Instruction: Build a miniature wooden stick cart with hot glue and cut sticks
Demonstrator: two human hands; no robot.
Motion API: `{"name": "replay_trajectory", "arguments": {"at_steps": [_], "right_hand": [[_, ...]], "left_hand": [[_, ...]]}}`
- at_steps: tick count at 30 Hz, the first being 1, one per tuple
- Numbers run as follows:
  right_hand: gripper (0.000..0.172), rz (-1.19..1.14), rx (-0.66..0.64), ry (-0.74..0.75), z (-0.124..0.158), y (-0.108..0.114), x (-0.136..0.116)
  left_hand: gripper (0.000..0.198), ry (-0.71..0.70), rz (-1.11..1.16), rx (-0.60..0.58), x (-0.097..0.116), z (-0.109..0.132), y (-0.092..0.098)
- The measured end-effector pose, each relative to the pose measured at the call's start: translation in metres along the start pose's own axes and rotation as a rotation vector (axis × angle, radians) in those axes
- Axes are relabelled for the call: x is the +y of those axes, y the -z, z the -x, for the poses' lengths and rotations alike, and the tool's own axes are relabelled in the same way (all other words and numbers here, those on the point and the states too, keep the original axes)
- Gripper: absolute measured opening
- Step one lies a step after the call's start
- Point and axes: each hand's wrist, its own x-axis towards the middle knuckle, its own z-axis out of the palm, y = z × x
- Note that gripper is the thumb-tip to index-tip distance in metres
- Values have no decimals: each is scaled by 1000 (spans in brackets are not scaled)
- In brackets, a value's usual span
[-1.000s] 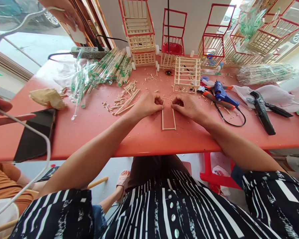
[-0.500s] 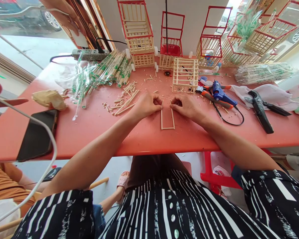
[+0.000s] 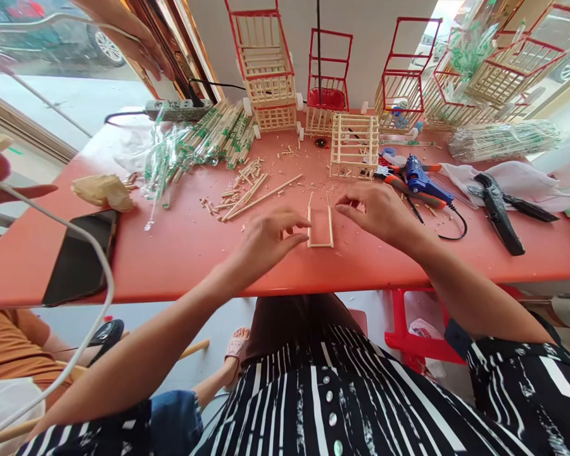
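A small U-shaped frame of thin wooden sticks (image 3: 321,245) lies flat on the red table, its far end without a crosspiece. My left hand (image 3: 276,235) is beside the frame's left stick, thumb and forefinger apart; whether the fingertips touch the stick I cannot tell. To the right of the frame hovers my right hand (image 3: 377,209), fingers loosely bent, away from the right stick and holding nothing. Beyond the left hand lie loose cut sticks (image 3: 247,196), one longer than the others. A slatted stick box (image 3: 354,144) stands behind the right hand.
A blue glue gun (image 3: 420,177) and orange-handled pliers (image 3: 430,197) lie at right, near black-handled cutters (image 3: 498,212). Wrapped chopsticks (image 3: 218,130), a phone (image 3: 82,256) and a white cable (image 3: 105,266) are at left. Stick carts (image 3: 270,69) line the back. Another person's hand (image 3: 14,190) shows at left.
Both hands have let go of the frame's far stick ends. My left hand has drawn back toward me along the left stick; my right hand has moved off to the right. The frame stays in place.
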Motion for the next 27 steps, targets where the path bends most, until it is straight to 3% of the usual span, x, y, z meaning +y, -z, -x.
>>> {"name": "replay_trajectory", "arguments": {"at_steps": [3,8,13,16,27], "right_hand": [[15,10,-41,82,22,0,-22],[17,63,-35,142,50,-24,-38],[29,95,48,149,58,-41,-38],[27,91,99,125,59,-44,-39],[21,87,78,103,61,-49,-38]], "left_hand": [[14,-187,-92,106,3,24,-17],[20,-270,-180,156,0,30,-36],[25,-224,-154,132,3,25,-38],[25,-151,-155,91,7,24,-38],[25,-30,-144,17,16,20,-33]]}}
